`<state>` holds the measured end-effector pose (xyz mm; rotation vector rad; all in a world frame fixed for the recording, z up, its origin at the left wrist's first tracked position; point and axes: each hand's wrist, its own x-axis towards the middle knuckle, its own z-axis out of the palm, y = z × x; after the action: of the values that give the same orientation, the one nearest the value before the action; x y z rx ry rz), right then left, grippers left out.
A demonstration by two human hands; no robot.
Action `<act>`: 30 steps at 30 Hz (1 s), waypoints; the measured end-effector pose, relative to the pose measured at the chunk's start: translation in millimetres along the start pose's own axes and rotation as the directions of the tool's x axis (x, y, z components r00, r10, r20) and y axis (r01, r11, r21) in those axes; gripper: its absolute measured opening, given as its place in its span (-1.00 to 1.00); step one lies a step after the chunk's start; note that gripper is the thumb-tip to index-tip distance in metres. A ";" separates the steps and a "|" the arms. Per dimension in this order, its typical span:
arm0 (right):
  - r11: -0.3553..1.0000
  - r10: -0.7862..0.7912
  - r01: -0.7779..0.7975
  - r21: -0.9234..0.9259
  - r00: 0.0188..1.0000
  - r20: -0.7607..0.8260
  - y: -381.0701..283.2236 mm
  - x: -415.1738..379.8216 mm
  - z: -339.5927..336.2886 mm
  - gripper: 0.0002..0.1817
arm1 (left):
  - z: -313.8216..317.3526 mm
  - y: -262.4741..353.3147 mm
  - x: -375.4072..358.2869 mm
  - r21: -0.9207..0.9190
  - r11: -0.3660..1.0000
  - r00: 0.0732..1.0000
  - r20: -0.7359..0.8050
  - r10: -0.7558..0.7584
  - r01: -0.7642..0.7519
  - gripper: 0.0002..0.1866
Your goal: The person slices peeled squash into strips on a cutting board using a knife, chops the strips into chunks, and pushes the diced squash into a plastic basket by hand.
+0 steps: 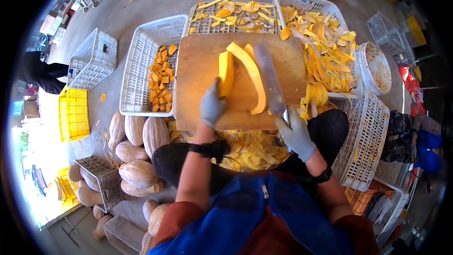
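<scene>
On the wooden cutting board (198, 66) lie peeled orange squash pieces. My left hand (212, 106), in a grey glove, touches the lower end of a thick squash piece (226, 73); its fingers are partly hidden. My right hand (295, 132), also gloved, is closed round the handle of a large knife (270, 73), whose wide blade points away from me over the board. Between the thick piece and the blade is a long curved squash strip (250, 73). Another piece shows partly behind the strip, beside the blade.
A white crate (137, 56) at left holds orange cubes (161, 78). Peelings (330, 42) fill a crate at right, beside a white bucket (377, 68). Whole squashes (138, 174) lie at lower left. A person's dark-clothed legs (40, 71) show at far left, another person at far right.
</scene>
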<state>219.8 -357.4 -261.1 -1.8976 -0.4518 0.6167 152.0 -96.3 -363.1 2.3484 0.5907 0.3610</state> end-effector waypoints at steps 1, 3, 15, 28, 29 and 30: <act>0.971 -0.191 0.185 -0.154 0.981 -0.029 11.9 6.9 4.8 -0.86 | -18.8 -12.9 2.0 0.023 1.000 0.997 0.069 0.016 -0.018 -0.30; 0.904 -0.257 0.259 -0.341 0.965 0.054 4.5 20.2 10.4 -0.79 | -45.1 -28.2 3.8 0.075 0.997 0.987 0.161 0.019 -0.031 -0.32; 0.800 -0.125 0.206 -0.564 0.976 0.179 7.0 104.2 84.8 -0.77 | -72.8 -86.5 -29.1 0.048 0.998 0.992 -0.116 -0.039 0.045 -0.52; 0.803 -0.076 0.196 -0.563 0.971 0.229 -22.5 70.6 96.2 -0.75 | -68.1 -83.5 -42.5 0.101 0.995 0.977 -0.212 0.013 0.008 -0.58; 0.809 -0.095 0.195 -0.554 0.974 0.205 -32.8 59.9 95.1 -0.75 | -65.7 -80.6 -47.2 0.122 0.993 0.975 -0.222 0.018 0.010 -0.58; 0.818 -0.113 0.191 -0.543 0.978 0.174 -36.8 52.6 96.3 -0.74 | -64.1 -76.9 -51.1 0.129 0.991 0.977 -0.213 0.004 0.024 -0.58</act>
<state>202.4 -243.3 -269.6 -2.3476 -0.9487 0.5422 58.0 -35.6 -373.1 2.4487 0.7480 0.5912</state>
